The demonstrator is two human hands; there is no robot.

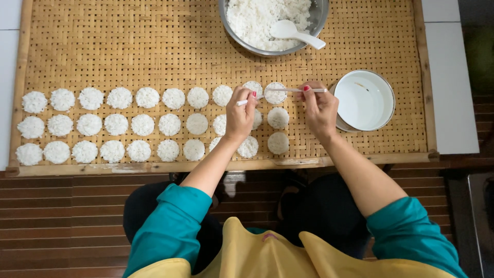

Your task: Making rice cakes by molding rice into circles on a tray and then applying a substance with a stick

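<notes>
- Because the left hand (240, 114) lies over the rice discs (142, 124), the discs under its palm are partly hidden, and the exact count there is hard to make out.
- Its fingers are curled closed around a small white piece (242, 102) that pokes out by the thumb; what that piece is cannot be told.
- Pinched in the closed fingers of the right hand (319, 109) is a thin white stick (290, 90), its far end reaching over the disc (275, 93) just beyond the left fingertips.
- Roughly 30 flat white discs lie in 3 rows, most of them left of the left fingers, 3 between the 2 hands.
- 1 steel bowl of cooked rice (260, 20), cut off by the top edge, sits well beyond both sets of fingers with 1 white spoon (296, 33) in it.
- 1 white round bowl (365, 100) stands just right of the right fingers.
- Everything rests on a woven bamboo tray (128, 51) with a wooden frame, laid across a white surface (450, 87); dark slatted flooring (67, 216) shows below.
</notes>
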